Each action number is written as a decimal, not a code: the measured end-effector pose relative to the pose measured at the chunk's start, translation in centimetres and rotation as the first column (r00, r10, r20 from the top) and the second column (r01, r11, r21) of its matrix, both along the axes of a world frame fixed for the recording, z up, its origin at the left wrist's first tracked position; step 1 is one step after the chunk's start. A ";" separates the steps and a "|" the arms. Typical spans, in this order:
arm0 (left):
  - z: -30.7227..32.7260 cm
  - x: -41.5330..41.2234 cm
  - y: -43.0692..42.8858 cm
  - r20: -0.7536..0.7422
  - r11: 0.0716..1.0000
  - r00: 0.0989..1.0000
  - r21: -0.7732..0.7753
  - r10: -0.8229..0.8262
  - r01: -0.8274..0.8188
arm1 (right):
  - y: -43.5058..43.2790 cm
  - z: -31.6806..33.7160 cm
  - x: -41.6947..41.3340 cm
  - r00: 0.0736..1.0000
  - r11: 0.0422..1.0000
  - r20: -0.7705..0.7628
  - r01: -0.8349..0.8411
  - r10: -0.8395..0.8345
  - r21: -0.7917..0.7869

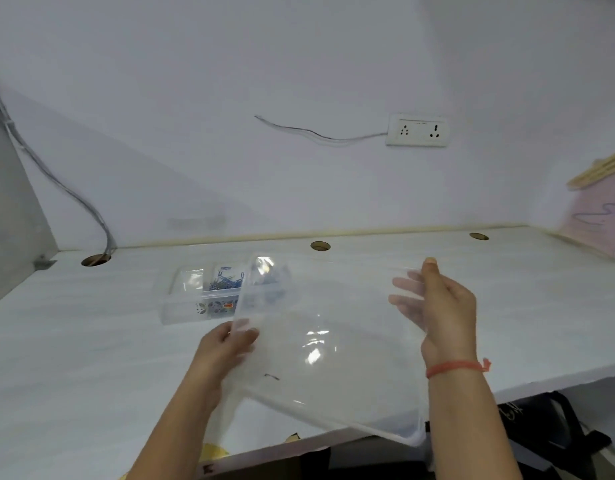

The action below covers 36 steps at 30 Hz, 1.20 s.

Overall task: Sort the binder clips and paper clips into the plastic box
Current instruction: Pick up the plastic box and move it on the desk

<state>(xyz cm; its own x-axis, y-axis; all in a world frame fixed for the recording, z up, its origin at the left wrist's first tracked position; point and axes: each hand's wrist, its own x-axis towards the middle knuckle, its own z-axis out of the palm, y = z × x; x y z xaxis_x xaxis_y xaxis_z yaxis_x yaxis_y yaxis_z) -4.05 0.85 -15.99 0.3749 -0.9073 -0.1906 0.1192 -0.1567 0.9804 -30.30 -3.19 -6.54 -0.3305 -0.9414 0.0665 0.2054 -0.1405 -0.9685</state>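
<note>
A large clear plastic lid (330, 344) is held tilted above the white desk. My left hand (226, 348) grips its left edge and my right hand (441, 310) grips its right edge, fingers showing through the plastic. Behind it on the desk sits the clear plastic box (181, 306) with compartments. One compartment holds a heap of blue paper clips (224, 281). Patterned binder clips (217, 307) show through the box's front wall. The lid hides the box's right part.
The white desk (91, 358) runs to a wall with three cable holes (95, 260). A grey cable drops into the left hole. A wall socket (417, 130) is up right. A black bag (555, 434) lies below the desk's front edge.
</note>
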 end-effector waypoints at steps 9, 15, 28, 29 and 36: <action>-2.2 5.4 2.0 0.023 0.910 0.911 0.048 0.412 -0.413 | -1.1 -10.2 5.4 0.856 0.768 -0.040 -0.439 0.515 0.466; -1.5 6.4 3.1 0.030 0.931 0.939 -0.143 0.342 -0.335 | -2.9 -9.0 8.8 0.916 0.902 -0.130 -0.335 0.379 0.272; 2.7 13.9 -6.4 0.184 0.940 0.922 -0.093 0.341 -0.329 | -13.6 -8.7 17.7 0.782 0.891 -0.428 -0.388 0.453 0.234; 2.7 14.4 -7.0 0.192 0.945 0.925 -0.072 0.327 -0.319 | -14.1 -8.8 18.0 0.779 0.898 -0.448 -0.367 0.438 0.241; 1.9 14.7 -7.6 0.362 0.942 0.875 -0.031 0.323 -0.335 | -14.9 -9.8 18.2 0.774 0.929 -0.517 -0.269 0.365 0.253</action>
